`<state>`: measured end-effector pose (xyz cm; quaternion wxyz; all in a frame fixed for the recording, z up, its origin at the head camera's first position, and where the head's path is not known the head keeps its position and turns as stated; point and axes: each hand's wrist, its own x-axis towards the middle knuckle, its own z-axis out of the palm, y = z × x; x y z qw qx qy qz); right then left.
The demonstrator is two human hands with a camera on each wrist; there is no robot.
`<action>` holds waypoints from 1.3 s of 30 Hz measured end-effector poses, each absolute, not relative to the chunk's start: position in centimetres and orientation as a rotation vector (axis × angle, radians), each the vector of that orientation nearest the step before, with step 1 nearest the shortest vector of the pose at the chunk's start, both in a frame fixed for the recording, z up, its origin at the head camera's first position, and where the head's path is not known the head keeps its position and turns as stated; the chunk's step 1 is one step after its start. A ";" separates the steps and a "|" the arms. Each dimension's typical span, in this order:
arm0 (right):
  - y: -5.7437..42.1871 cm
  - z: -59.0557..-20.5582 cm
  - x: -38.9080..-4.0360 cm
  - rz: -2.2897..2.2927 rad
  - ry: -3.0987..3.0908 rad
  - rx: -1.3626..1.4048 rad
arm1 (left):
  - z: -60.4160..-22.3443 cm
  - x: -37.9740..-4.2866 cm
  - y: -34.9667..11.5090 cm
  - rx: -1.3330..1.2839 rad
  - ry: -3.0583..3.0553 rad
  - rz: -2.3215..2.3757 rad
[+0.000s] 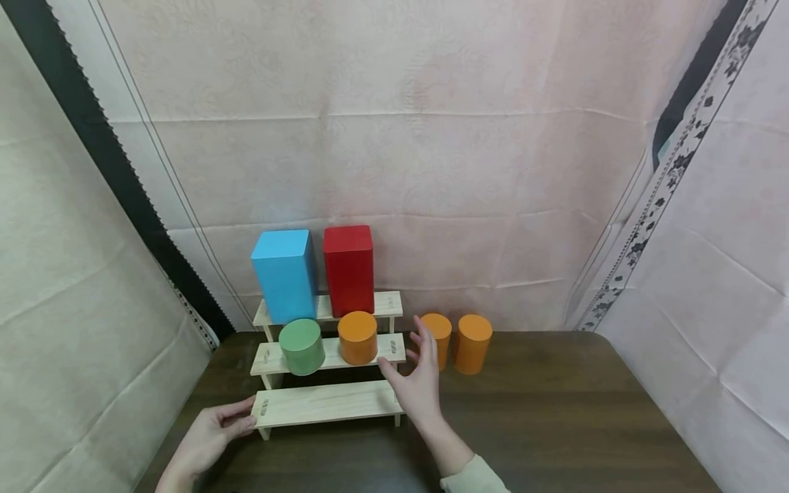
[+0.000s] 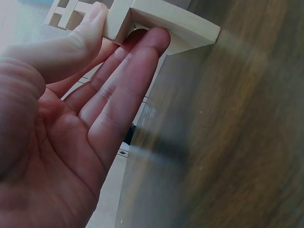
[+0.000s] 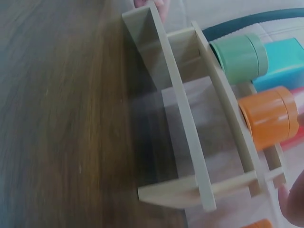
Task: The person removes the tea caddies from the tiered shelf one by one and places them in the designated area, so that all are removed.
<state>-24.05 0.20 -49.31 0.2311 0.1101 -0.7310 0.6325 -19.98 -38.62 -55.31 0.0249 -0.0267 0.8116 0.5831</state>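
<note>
A pale wooden three-step shelf (image 1: 327, 402) stands on the table. My left hand (image 1: 212, 435) pinches the left end of its lowest step, thumb and fingertips against the wood in the left wrist view. My right hand (image 1: 422, 383) hovers by the right end of the middle step, thumb and fingers spread with nothing between them. On that middle step sit a green canister (image 1: 302, 348) and an orange canister (image 1: 357, 339), the orange one nearest the right hand. The top step carries a blue box (image 1: 285, 277) and a red box (image 1: 348, 270).
Two more orange canisters (image 1: 473, 344) stand on the dark wooden table (image 1: 555, 411) to the right of the shelf, one partly behind the right hand's fingers. Pale cloth (image 1: 431, 171) hangs behind the table and along both sides.
</note>
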 end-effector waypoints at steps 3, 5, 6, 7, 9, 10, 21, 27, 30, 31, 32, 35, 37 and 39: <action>-0.5 -49.1 -24.1 1.753 -2.023 0.342 | -55.3 -19.9 -38.6 -0.073 2.504 1.807; -1.0 -48.9 -24.0 1.771 -2.019 0.363 | -55.2 -19.9 -38.6 -0.074 2.506 1.804; -1.2 -48.8 -23.9 1.781 -2.018 0.370 | -55.2 -19.9 -38.6 -0.075 2.506 1.801; -1.4 -48.7 -23.9 1.790 -2.016 0.373 | -55.2 -19.9 -38.6 -0.077 2.502 1.802; -1.7 -48.5 -23.7 1.811 -2.013 0.376 | -55.1 -19.8 -38.6 -0.080 2.498 1.799; -1.9 -48.4 -23.7 1.821 -2.012 0.376 | -55.1 -19.8 -38.5 -0.080 2.498 1.800; -3.6 -47.8 -23.8 1.813 -2.020 0.400 | -55.0 -19.6 -38.4 -0.078 2.488 1.813; -3.9 -47.7 -24.2 1.770 -2.048 0.432 | -55.0 -19.9 -38.3 -0.078 2.504 1.796; -3.9 -47.8 -24.5 1.766 -2.060 0.435 | -55.1 -20.0 -38.2 -0.075 2.504 1.795; -3.9 -47.8 -24.5 1.769 -2.063 0.429 | -55.2 -20.0 -38.1 -0.076 2.505 1.792; -3.9 -47.9 -24.6 1.775 -2.064 0.422 | -55.2 -20.0 -38.1 -0.076 2.506 1.788; -4.0 -48.0 -25.0 1.798 -2.077 0.393 | -55.2 -19.9 -38.2 -0.083 2.507 1.776; -4.2 -47.9 -25.4 1.812 -2.089 0.378 | -55.3 -19.9 -38.4 -0.086 2.512 1.772; -4.4 -47.7 -25.9 1.825 -2.106 0.369 | -55.3 -19.9 -38.6 -0.091 2.520 1.771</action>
